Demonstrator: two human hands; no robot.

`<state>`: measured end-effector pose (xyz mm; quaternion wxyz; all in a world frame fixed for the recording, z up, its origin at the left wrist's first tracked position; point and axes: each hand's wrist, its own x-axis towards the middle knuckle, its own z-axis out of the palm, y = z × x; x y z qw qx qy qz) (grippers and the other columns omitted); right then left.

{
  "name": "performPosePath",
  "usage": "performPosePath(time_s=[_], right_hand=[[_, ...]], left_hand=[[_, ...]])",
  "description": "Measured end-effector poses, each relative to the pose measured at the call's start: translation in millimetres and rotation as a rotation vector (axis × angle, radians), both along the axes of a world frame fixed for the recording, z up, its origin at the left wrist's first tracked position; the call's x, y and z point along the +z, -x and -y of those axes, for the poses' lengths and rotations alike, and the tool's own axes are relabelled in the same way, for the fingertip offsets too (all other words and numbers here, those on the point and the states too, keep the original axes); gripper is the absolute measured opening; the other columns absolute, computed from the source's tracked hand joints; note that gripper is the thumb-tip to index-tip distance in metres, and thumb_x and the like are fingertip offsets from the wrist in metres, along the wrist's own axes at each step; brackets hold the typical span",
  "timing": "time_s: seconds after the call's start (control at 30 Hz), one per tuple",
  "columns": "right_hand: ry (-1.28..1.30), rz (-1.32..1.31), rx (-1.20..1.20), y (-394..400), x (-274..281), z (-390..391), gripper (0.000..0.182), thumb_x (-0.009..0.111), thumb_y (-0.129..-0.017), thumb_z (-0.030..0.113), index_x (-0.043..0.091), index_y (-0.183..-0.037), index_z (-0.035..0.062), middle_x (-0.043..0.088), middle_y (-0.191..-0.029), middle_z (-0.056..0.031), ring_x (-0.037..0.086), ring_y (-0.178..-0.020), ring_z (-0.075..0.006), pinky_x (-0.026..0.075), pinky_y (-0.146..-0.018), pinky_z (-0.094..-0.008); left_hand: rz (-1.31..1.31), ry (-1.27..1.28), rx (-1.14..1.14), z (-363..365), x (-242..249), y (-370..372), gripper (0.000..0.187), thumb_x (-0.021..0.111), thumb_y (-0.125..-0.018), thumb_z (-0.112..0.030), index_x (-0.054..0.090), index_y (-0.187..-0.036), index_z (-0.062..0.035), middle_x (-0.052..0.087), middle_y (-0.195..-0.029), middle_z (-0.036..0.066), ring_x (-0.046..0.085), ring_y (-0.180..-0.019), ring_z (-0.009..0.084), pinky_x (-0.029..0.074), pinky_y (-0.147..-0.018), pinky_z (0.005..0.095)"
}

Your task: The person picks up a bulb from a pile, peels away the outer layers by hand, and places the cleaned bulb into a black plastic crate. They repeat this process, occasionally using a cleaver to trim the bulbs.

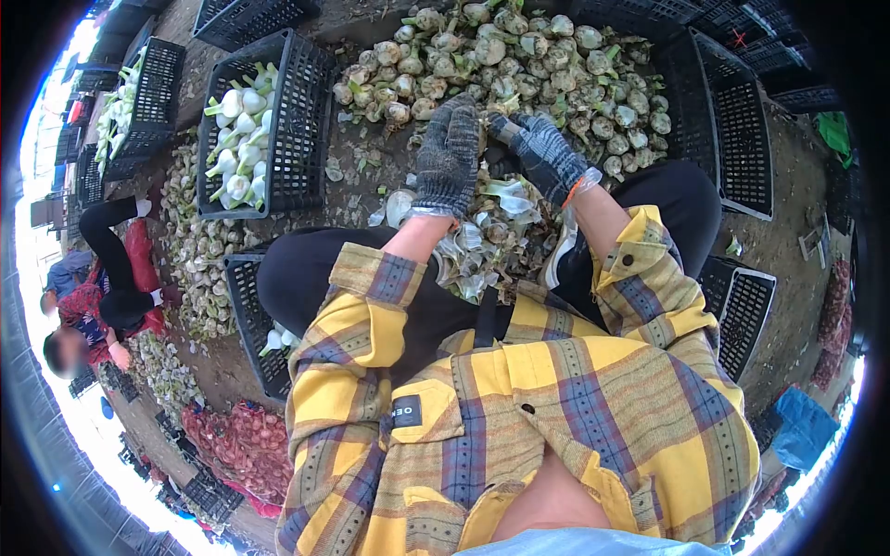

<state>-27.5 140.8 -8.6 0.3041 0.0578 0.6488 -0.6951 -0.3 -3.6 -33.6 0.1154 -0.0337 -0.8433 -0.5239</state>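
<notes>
Both my hands wear grey knitted gloves and meet at the front edge of a heap of garlic bulbs (547, 69) with dirty skins and short cut stems. My left hand (448, 153) shows its back, fingers pressed together and curled inward. My right hand (549, 156) is bent closed beside it, thumb side toward the left, with a dark edge by its fingertips. I cannot tell what the fingers hold. Below the hands, between my shoes, lies a pile of peeled garlic skins (473, 243).
A black crate (311, 139) of clean white garlic stands at my left; another crate (246, 324) sits by my left knee. Black crates (742, 139) stand at right. Beyond the left crates, a person (102, 296) sits near more garlic and red net sacks (241, 445).
</notes>
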Motion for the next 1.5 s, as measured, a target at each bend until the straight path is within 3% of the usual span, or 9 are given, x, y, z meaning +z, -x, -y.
performPosePath(time_s=[0.37,0.53,0.67,0.73,0.8,1.0,1.17,1.3,1.5], right_hand=[[-0.048,-0.163,0.047,-2,-1,-2,0.027,0.054,-0.085,0.024,0.059,-0.089,-0.0016,0.061,-0.076,-0.0048,0.055,-0.064,-0.0098,0.044,-0.058,-0.0237],[-0.601,-0.856,0.118,-4,-16,-1,0.026,0.051,-0.085,0.019,0.058,-0.089,-0.0056,0.061,-0.075,-0.0091,0.057,-0.065,-0.0142,0.045,-0.059,-0.0283],[-0.605,-0.705,0.092,-4,-12,0,0.022,0.051,-0.085,0.016,0.058,-0.089,-0.0046,0.061,-0.076,-0.0089,0.058,-0.065,-0.0148,0.045,-0.058,-0.0284],[-0.231,-0.144,-0.051,2,-16,0,0.019,0.051,-0.084,0.013,0.059,-0.089,-0.0038,0.061,-0.073,-0.0080,0.056,-0.062,-0.0126,0.045,-0.056,-0.0272],[-0.275,-0.231,-0.042,4,-16,-3,0.021,0.052,-0.082,0.014,0.059,-0.090,-0.0041,0.061,-0.071,-0.0105,0.056,-0.060,-0.0147,0.045,-0.057,-0.0285],[-0.383,-0.436,-0.018,3,-16,-3,0.026,0.053,-0.078,0.016,0.058,-0.092,-0.0048,0.061,-0.070,-0.0153,0.056,-0.056,-0.0188,0.045,-0.057,-0.0312],[-0.216,-0.294,-0.105,2,-17,-2,0.027,0.052,-0.080,0.016,0.058,-0.097,-0.0034,0.062,-0.073,-0.0116,0.056,-0.061,-0.0157,0.045,-0.059,-0.0301],[-0.290,-0.511,-0.074,1,-7,-4,0.027,0.051,-0.081,0.016,0.057,-0.099,-0.0032,0.062,-0.073,-0.0089,0.055,-0.062,-0.0135,0.045,-0.059,-0.0281],[-0.250,-0.386,-0.091,2,-14,-1,0.029,0.051,-0.082,0.018,0.056,-0.098,-0.0051,0.061,-0.078,-0.0103,0.054,-0.067,-0.0131,0.044,-0.062,-0.0265]], left_hand=[[0.062,0.001,-0.001,0,3,-3,0.032,0.033,-0.092,-0.017,0.046,-0.115,0.0004,0.047,-0.116,0.021,0.044,-0.110,0.0328,0.033,-0.096,0.0384],[0.431,-0.362,-0.011,6,-16,14,0.038,0.040,-0.090,-0.033,0.051,-0.108,-0.0018,0.055,-0.104,0.013,0.055,-0.096,0.0241,0.046,-0.080,0.0296],[0.828,-0.990,0.022,2,2,10,0.039,0.050,-0.085,-0.034,0.048,-0.109,-0.0030,0.056,-0.097,0.009,0.059,-0.083,0.0166,0.049,-0.068,0.0243],[0.266,-0.284,-0.006,-3,-11,5,0.040,0.057,-0.083,-0.029,0.043,-0.111,-0.0035,0.055,-0.095,0.010,0.059,-0.075,0.0144,0.051,-0.060,0.0259],[-0.040,-0.154,-0.013,-5,-16,5,0.044,0.062,-0.080,-0.024,0.040,-0.112,-0.0048,0.054,-0.095,0.009,0.057,-0.068,0.0117,0.050,-0.052,0.0267],[0.899,-0.974,-0.106,9,13,10,0.043,0.050,-0.086,-0.035,0.037,-0.117,-0.0084,0.055,-0.092,0.009,0.058,-0.065,0.0146,0.050,-0.052,0.0253],[0.167,-0.399,0.055,-10,-20,4,0.039,0.048,-0.085,-0.039,0.048,-0.107,-0.0073,0.058,-0.082,0.008,0.058,-0.069,0.0168,0.051,-0.053,0.0270],[0.897,-1.114,-0.042,5,19,8,0.035,0.047,-0.086,-0.037,0.049,-0.104,-0.0069,0.058,-0.084,0.009,0.058,-0.067,0.0156,0.050,-0.051,0.0253],[0.626,-0.783,-0.029,-5,25,4,0.030,0.050,-0.086,-0.030,0.048,-0.105,-0.0056,0.058,-0.088,0.010,0.059,-0.068,0.0188,0.052,-0.053,0.0274]])
